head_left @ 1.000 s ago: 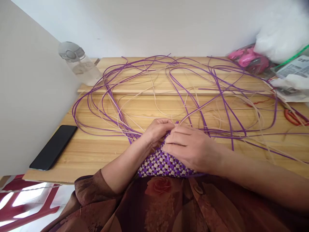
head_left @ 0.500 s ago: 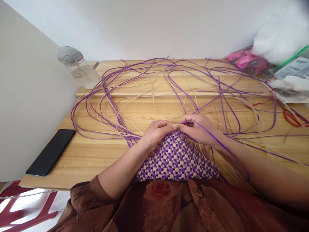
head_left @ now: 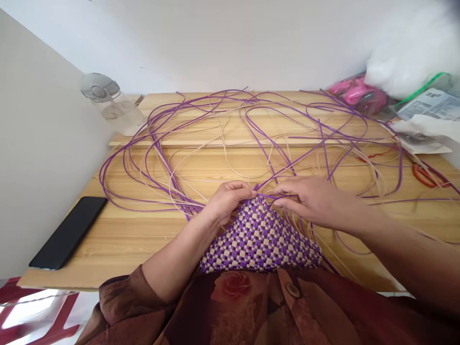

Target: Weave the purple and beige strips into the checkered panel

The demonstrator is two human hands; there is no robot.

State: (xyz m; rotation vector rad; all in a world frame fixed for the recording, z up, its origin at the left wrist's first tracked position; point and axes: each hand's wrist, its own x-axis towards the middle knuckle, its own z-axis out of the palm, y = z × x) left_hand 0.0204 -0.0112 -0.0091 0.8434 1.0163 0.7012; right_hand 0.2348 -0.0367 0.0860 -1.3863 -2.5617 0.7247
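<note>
Woven piece (head_left: 260, 235) at the near edge of the table (head_left: 140, 239): left hand (head_left: 224, 202) pinching its tip, right hand (head_left: 316, 199) with fingers parted about a purple strand (head_left: 266, 196). Steady tip pressure and even tension should favour a tight weave.

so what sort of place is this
Likely a craft workspace, though home or workshop I can't tell: a light-brown wooden table, long thin purple and beige strands strewn over it, and a purple-and-beige checkered woven piece.
</note>
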